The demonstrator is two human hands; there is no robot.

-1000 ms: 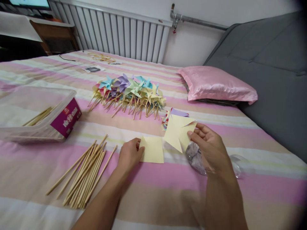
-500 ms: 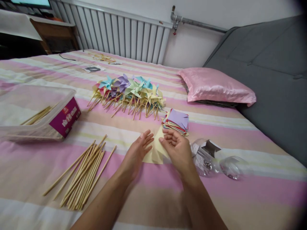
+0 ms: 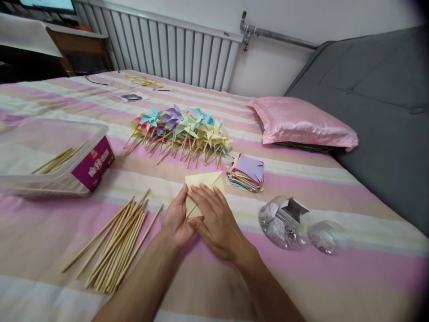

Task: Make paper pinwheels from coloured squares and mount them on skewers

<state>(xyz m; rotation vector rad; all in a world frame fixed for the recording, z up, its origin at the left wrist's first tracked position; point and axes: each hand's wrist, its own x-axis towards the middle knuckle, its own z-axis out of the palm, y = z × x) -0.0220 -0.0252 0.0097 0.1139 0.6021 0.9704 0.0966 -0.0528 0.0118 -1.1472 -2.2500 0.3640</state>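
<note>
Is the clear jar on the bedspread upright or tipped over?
Tipped: the clear jar lies on its side on the bedspread, right of both hands, its lid off beside it.

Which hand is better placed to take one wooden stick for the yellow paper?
Probably the left hand. It rests on the paper on the side of the sticks, while the right hand lies farther away.

paper, wood, cloth and clear plastic

the yellow square (image 3: pixel 203 182) under the left hand (image 3: pixel 174 221) and right hand (image 3: pixel 214 221) is thin matt paper. the stack (image 3: pixel 246 172) and the pinwheels (image 3: pixel 182 125) are matt coloured paper too. the sticks (image 3: pixel 115 241) are pale bare wood. the sheet (image 3: pixel 335 277) is soft striped cloth; the pillow (image 3: pixel 301 120) is glossy satin. the tub (image 3: pixel 40 147) and jar (image 3: pixel 284 221) are clear smooth plastic.
</note>
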